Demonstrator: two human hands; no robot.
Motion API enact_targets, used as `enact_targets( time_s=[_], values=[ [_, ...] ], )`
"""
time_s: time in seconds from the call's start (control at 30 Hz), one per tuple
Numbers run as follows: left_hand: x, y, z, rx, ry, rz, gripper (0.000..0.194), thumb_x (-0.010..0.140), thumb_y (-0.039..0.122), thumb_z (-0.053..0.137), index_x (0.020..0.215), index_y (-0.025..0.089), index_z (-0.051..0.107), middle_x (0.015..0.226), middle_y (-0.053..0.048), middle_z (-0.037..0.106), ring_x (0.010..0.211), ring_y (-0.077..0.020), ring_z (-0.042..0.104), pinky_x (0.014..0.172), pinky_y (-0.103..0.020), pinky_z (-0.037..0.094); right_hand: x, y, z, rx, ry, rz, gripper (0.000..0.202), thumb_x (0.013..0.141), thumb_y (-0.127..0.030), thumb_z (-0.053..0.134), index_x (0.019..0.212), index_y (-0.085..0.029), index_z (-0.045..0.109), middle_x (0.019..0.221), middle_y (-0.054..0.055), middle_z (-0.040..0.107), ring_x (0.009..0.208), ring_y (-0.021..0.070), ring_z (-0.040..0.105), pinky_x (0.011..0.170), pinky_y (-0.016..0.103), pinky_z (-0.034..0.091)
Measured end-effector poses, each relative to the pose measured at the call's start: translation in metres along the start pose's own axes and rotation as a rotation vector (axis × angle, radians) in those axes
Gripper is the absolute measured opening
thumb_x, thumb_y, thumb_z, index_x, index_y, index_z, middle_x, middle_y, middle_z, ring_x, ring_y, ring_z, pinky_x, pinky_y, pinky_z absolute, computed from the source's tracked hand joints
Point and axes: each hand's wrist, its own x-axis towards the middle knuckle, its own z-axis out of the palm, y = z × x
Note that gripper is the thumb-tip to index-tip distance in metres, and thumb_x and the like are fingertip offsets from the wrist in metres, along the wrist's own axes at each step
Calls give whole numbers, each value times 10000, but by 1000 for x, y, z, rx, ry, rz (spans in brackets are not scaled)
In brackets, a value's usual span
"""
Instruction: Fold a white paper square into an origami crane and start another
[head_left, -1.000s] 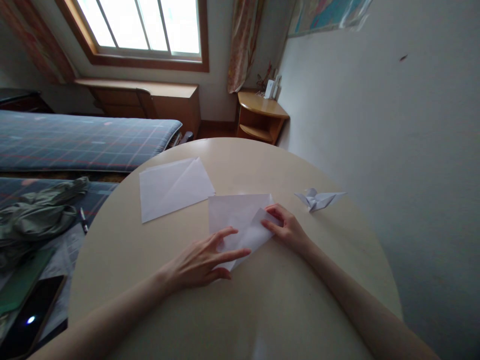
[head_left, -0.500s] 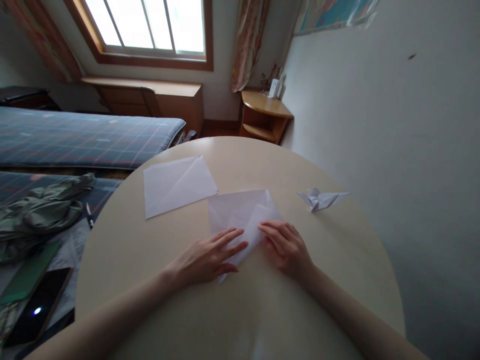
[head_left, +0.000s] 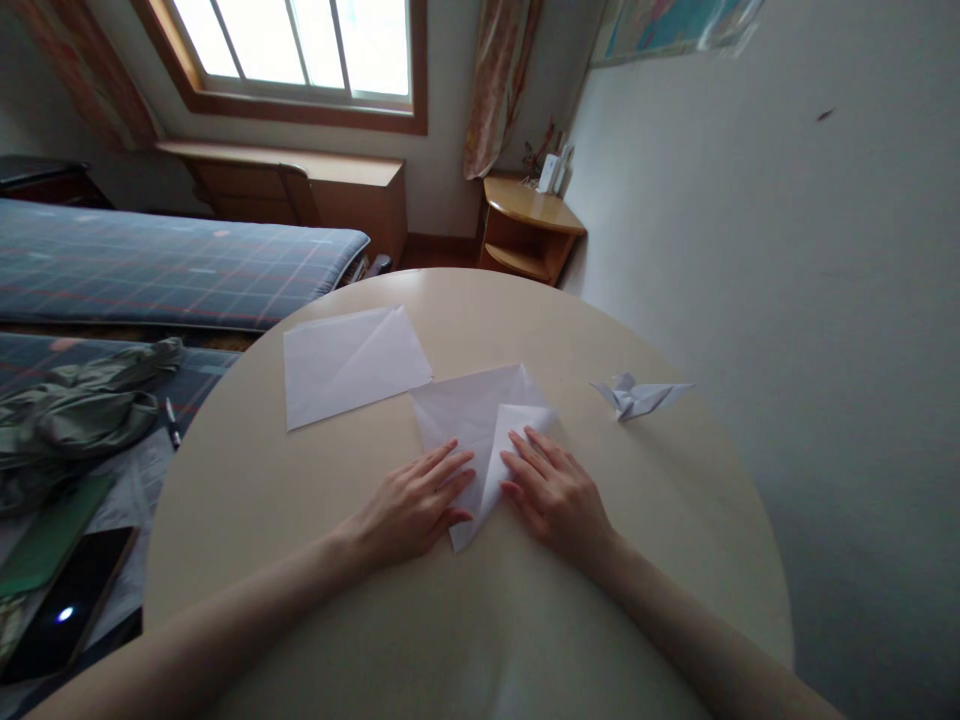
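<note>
A white sheet of paper point(head_left: 469, 400) lies on the round table with its right side folded over toward the middle and a point facing me. My left hand point(head_left: 416, 500) rests on its left part, fingers stretched out and slightly apart. On the folded flap lies my right hand point(head_left: 559, 490), its fingers spread flat and pressing the paper down. The near right edge of the sheet is partly hidden under that hand. To the right stands a folded paper crane point(head_left: 634, 398), touched by neither hand.
Several white sheets point(head_left: 352, 365) lie at the table's point(head_left: 495, 310) far left. Left of the table are a phone point(head_left: 71, 600), a green booklet point(head_left: 56, 535), a pen point(head_left: 172, 423) and a crumpled cloth point(head_left: 90, 410). A white wall point(head_left: 750, 250) runs along the right.
The right flap of the paper has come over further and now lies flatter. My right hand has gone from pinching its edge to lying spread on it. My left hand stays on the sheet.
</note>
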Motion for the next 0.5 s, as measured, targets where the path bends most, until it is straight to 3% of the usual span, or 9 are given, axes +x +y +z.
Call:
enact_targets(
  time_s=[0.17,0.37,0.5],
  values=[
    [0,-2,4,-3,15,3,325,942,242,363,1178,77,514,1211,-148,565,1174,-244,499,955,-382,480,2,5,0,20,-11,-69,297,889,-234,449,1124,-128,596,1249,115,566,1242,259,431,1029,448,367],
    [0,0,1,-10,74,4,255,933,213,400,1097,84,546,1087,-126,603,1025,-212,567,852,-342,540,2,20,-2,40,-84,-142,314,906,-265,447,1174,-174,584,1217,79,596,1151,232,523,1009,428,381],
    [0,-1,-2,-17,47,17,242,927,113,352,1048,94,561,1045,-109,606,956,-187,580,807,-307,548,3,26,-7,52,-111,-173,309,905,-264,454,1174,-198,588,1216,68,599,1084,214,556,957,403,413]
  ],
)
